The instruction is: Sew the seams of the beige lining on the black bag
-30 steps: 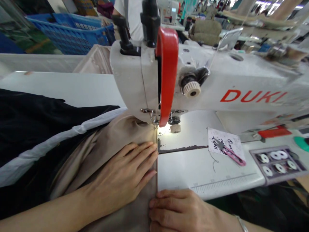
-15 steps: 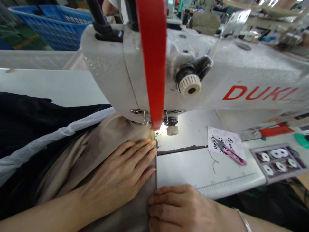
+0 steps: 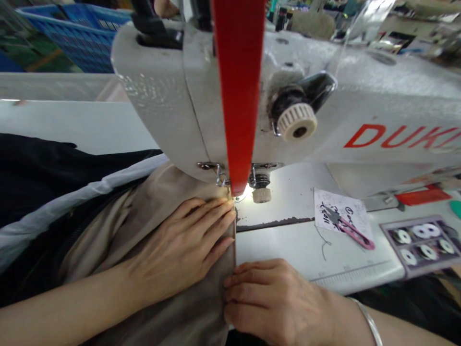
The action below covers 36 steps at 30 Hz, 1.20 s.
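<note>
Red lettering on the sewing machine point(image 3: 360, 96) reads "DUK", cut off by the frame edge. The paper slip point(image 3: 355, 211) bears handwriting too small to read and carries pink snips point(image 3: 351, 230). The tray point(image 3: 388, 231) holds bobbins point(image 3: 421, 232). Your left hand point(image 3: 180, 250) lies flat, fingers extended, on the tan fabric point(image 3: 158, 192) below the needle. Your right hand point(image 3: 270, 300) curls at its near edge; whether it pinches is unclear.

A white sewing table point(image 3: 288, 245) carries a sewing machine point(image 3: 360, 96) across the top of the frame, tan fabric point(image 3: 158, 202) and black cloth point(image 3: 36, 168) at left, a paper slip point(image 3: 355, 209) and bobbin tray point(image 3: 421, 240) at right.
</note>
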Tool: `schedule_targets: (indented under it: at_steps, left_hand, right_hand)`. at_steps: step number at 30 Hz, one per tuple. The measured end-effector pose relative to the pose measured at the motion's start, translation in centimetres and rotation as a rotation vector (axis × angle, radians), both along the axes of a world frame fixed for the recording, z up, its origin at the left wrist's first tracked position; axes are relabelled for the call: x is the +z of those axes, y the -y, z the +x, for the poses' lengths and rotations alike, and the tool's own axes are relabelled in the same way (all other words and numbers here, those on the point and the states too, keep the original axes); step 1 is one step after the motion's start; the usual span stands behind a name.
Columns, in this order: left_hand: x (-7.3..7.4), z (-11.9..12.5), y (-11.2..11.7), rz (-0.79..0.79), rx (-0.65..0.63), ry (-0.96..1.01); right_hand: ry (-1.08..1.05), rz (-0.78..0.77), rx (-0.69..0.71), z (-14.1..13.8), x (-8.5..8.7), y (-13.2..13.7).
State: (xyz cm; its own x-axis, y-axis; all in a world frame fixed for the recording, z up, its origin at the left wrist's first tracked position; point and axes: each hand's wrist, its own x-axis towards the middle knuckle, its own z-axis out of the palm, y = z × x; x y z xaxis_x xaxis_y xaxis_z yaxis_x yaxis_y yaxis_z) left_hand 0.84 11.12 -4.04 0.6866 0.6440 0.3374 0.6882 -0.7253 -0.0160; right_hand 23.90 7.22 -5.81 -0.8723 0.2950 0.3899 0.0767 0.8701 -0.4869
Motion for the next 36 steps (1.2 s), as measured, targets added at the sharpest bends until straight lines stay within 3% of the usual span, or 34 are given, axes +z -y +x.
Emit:
schedule_targets:
  at_steps: [14, 30, 36]
  left_hand:
    - [-0.3, -0.7, -1.7, 0.066, -0.036, -0.015]
    - [-0.3, -1.3, -4.1, -0.004, -0.038, -0.06]
    - [0.0, -1.4, -4.7, -0.044, -0.028, -0.008]
  right_hand:
    - [0.002, -0.011, -0.042, -0.5, 0.5, -1.6]
    - [0.024, -0.013, -0.09, -0.8, 0.7, -3.6]
    - [-0.011, 0.065, -0.115, -0.9, 0.8, -3.7]
